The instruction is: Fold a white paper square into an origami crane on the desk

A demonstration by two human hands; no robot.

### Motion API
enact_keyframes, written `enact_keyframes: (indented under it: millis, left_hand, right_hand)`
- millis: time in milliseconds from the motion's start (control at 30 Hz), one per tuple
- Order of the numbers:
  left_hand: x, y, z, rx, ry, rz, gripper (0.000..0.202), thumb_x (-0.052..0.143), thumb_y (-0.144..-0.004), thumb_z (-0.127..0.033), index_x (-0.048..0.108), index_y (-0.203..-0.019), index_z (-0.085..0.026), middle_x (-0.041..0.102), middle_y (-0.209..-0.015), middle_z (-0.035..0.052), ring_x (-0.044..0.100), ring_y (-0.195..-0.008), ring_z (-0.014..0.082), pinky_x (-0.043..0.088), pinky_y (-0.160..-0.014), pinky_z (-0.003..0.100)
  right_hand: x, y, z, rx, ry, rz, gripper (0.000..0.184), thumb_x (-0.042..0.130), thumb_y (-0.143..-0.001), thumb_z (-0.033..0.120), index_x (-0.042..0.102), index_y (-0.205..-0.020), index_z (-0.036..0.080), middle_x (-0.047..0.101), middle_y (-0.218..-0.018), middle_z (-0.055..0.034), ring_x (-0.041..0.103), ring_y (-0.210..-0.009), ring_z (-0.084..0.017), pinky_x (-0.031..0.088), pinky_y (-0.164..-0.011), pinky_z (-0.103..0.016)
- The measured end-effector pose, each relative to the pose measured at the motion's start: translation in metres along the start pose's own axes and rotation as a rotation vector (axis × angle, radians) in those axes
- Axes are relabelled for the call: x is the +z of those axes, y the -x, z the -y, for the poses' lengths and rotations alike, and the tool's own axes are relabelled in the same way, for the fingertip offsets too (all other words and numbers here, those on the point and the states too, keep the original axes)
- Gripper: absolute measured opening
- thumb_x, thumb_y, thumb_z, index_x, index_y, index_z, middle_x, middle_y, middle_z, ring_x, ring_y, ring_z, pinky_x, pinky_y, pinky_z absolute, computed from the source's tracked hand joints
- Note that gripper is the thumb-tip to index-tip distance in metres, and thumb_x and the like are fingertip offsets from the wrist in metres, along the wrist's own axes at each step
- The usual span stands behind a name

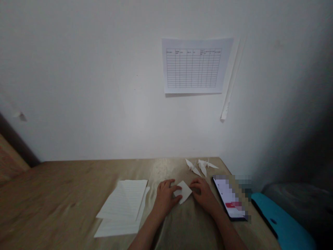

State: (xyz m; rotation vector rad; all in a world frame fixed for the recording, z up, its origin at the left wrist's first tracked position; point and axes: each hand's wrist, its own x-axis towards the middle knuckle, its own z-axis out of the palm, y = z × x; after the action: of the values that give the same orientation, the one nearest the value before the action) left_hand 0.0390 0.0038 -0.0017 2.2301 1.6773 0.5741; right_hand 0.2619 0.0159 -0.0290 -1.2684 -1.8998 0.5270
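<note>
A small folded piece of white paper (184, 192), turned like a diamond, lies between my hands at the front of the table. My left hand (166, 195) has its thumb and forefinger on the paper's left side, gripping it there. At the right corner, the fingertips of my right hand (204, 195) are bent together and pinch the edge. Just beyond my right hand sit several folded white paper cranes (202, 167), close to the far edge of the table. Part of the paper's left side is hidden under my left fingers.
Lined paper sheets (125, 201) lie stacked to the left on the brown tabletop (65, 201). A phone (229, 199) with a lit, partly blurred screen is on the right. Past the table's right edge is a turquoise object (286, 218). A printed table sheet (194, 67) hangs on the wall.
</note>
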Motion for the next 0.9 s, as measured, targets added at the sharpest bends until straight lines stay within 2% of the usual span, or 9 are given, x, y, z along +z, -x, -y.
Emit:
enact_keyframes:
  millis: [167,333,533,733,900]
  left_hand:
    - [0.000,0.000,0.001,0.009,0.016,0.012,0.029,0.080,-0.079,-0.031,0.078,-0.107,-0.038,0.062,-0.140,0.0041,0.050,-0.134,0.0316,0.032,-0.117,0.055]
    - [0.002,-0.002,0.003,0.015,0.020,0.008,0.029,0.081,-0.078,-0.031,0.079,-0.106,-0.040,0.062,-0.140,0.0036,0.051,-0.134,0.0314,0.031,-0.117,0.054]
    - [0.000,-0.001,0.004,0.022,0.035,0.043,0.033,0.080,-0.079,-0.032,0.077,-0.110,-0.042,0.059,-0.144,0.0032,0.048,-0.136,0.0324,0.029,-0.118,0.056]
    - [-0.005,-0.001,0.011,0.058,0.038,0.121,0.044,0.084,-0.074,-0.034,0.074,-0.116,-0.042,0.055,-0.149,0.0032,0.044,-0.140,0.0331,0.029,-0.119,0.054]
    - [-0.005,-0.001,0.014,0.076,0.040,0.116,0.053,0.088,-0.068,-0.035,0.074,-0.118,-0.041,0.056,-0.148,0.0037,0.045,-0.139,0.0335,0.029,-0.119,0.055]
  right_hand:
    - [-0.002,0.001,0.003,0.014,-0.059,-0.036,0.029,0.068,-0.080,0.023,0.076,-0.108,0.025,0.066,-0.113,-0.0079,0.058,-0.113,-0.025,0.044,-0.106,-0.043]
    - [-0.005,0.001,0.002,-0.025,-0.086,0.033,0.019,0.065,-0.080,0.019,0.078,-0.092,0.025,0.066,-0.108,-0.0065,0.057,-0.110,-0.024,0.044,-0.104,-0.041]
    - [-0.005,0.000,0.000,-0.017,-0.074,0.062,0.012,0.065,-0.085,0.025,0.076,-0.087,0.024,0.066,-0.107,-0.0064,0.057,-0.110,-0.024,0.044,-0.103,-0.041]
    - [-0.002,-0.002,0.000,0.000,-0.063,0.054,0.008,0.064,-0.084,0.023,0.072,-0.086,0.024,0.067,-0.107,-0.0057,0.056,-0.112,-0.024,0.043,-0.104,-0.040]
    - [0.004,-0.007,0.006,0.010,-0.040,0.032,0.007,0.061,-0.086,0.020,0.068,-0.085,0.023,0.067,-0.105,-0.0054,0.056,-0.111,-0.024,0.042,-0.103,-0.040]
